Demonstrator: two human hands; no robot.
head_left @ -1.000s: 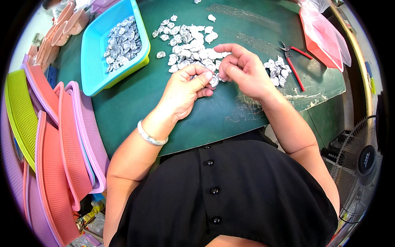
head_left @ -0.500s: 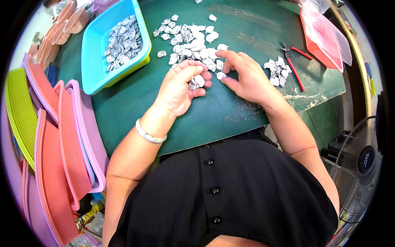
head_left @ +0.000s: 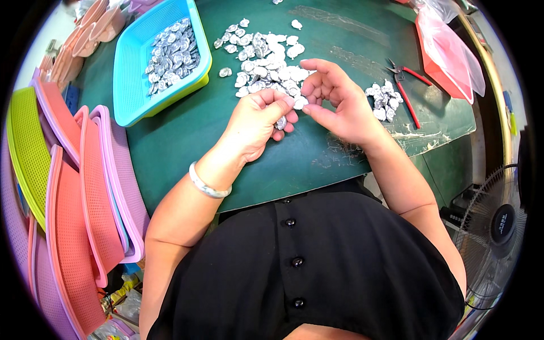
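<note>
Open mat at six, clutter from nine round to three

We find bare green table (head_left: 187, 130) below our hands; the silver-piece heap (head_left: 266, 62) blocks twelve, the blue basket (head_left: 133, 73) ten, the red-handled pliers (head_left: 405, 90) and small pile (head_left: 382, 99) two, stacked trays (head_left: 85, 187) eight.

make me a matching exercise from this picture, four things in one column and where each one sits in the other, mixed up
Things:
1. blue basket
2. red-handled pliers
3. fan
4. stack of pink and green trays

Places:
A. off the table, low at the person's right
B. on the green mat, far left, holding silver pieces
C. standing on edge beside the table at the person's left
D. on the mat to the right of the right hand, by a small heap of silver pieces

Pairs: 1-B, 2-D, 3-A, 4-C
</note>
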